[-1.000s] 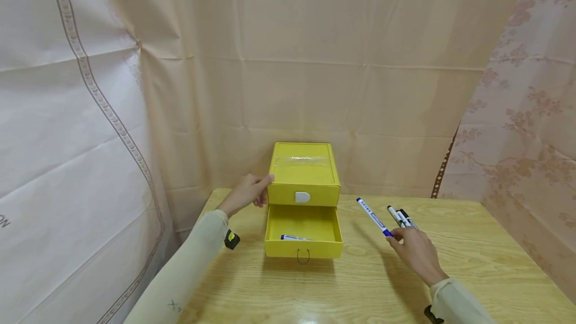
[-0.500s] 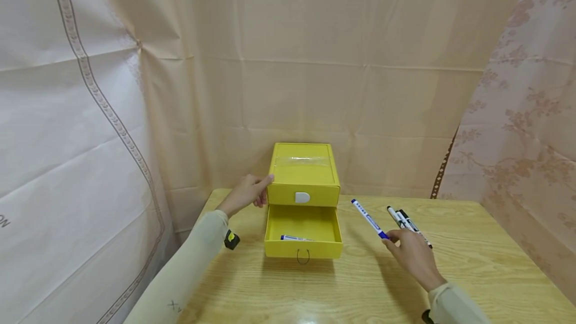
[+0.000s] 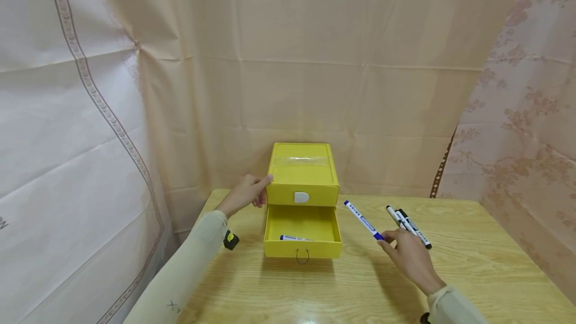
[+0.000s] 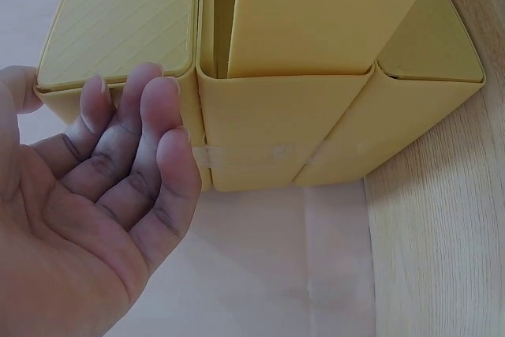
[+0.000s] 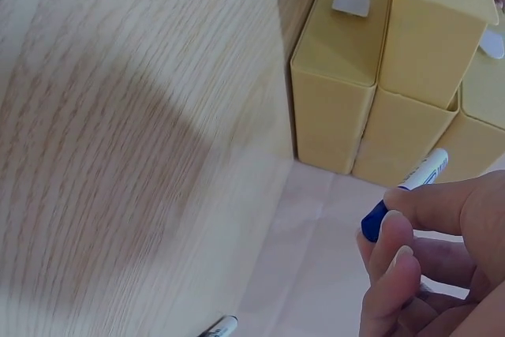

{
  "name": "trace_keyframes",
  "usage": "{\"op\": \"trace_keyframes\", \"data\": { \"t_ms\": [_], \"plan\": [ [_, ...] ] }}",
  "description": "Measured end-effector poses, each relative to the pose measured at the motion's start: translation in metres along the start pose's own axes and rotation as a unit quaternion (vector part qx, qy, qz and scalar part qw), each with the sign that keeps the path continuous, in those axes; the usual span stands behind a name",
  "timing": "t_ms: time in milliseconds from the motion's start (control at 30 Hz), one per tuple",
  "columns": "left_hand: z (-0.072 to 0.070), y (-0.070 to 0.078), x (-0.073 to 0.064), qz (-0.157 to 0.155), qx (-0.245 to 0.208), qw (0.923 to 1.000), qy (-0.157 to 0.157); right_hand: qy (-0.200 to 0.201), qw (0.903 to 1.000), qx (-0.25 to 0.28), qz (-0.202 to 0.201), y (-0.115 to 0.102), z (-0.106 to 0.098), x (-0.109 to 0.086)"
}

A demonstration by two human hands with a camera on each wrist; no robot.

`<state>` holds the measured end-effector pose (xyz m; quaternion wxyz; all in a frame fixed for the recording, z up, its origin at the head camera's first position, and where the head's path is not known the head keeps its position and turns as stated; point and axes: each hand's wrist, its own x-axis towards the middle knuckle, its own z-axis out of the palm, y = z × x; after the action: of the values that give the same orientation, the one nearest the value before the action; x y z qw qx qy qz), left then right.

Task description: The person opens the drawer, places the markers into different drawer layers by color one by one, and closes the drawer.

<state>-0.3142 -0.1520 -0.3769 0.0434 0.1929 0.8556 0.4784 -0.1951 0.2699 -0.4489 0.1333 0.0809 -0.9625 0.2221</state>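
Note:
A yellow drawer unit (image 3: 303, 171) stands on the table, its middle drawer (image 3: 302, 250) pulled out. Inside that drawer lies a blue-capped whiteboard marker (image 3: 294, 238), partly hidden by the drawer front. My left hand (image 3: 245, 195) rests against the unit's upper left side, thumb on the top edge; in the left wrist view its other fingers (image 4: 162, 104) are loosely bent and hold nothing. My right hand (image 3: 410, 256) pinches a white and blue whiteboard marker (image 3: 361, 218) by its blue end, above the table and right of the drawer.
Black-capped markers (image 3: 415, 229) lie side by side on the wooden table (image 3: 486, 264), just beyond my right hand. Clear tape (image 3: 301, 161) crosses the unit's top. Beige cloth (image 3: 297, 64) hangs behind, with more cloth at both sides.
My right hand has moved left with the marker, bringing its far tip nearer the drawer. More of the black-capped markers shows now. The left hand stays on the unit.

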Motion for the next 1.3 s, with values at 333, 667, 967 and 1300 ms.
{"op": "trace_keyframes", "data": {
  "t_ms": [333, 667, 967, 1300],
  "plan": [
    [0.001, -0.001, 0.0, 0.006, 0.003, 1.0, 0.003, 0.006, 0.9999, -0.001, -0.013, -0.002, 0.0, -0.004],
    [0.0, -0.001, 0.0, 0.005, 0.003, 1.0, 0.002, 0.009, 0.9996, 0.015, -0.021, -0.01, -0.003, -0.007],
    [-0.001, 0.001, 0.0, -0.003, 0.013, 0.9999, 0.005, 0.011, 0.9995, 0.015, -0.027, -0.016, -0.006, -0.008],
    [-0.001, 0.001, -0.001, -0.001, 0.014, 0.9999, 0.003, 0.009, 0.9992, 0.017, -0.036, -0.022, -0.009, -0.008]
  ]
}}
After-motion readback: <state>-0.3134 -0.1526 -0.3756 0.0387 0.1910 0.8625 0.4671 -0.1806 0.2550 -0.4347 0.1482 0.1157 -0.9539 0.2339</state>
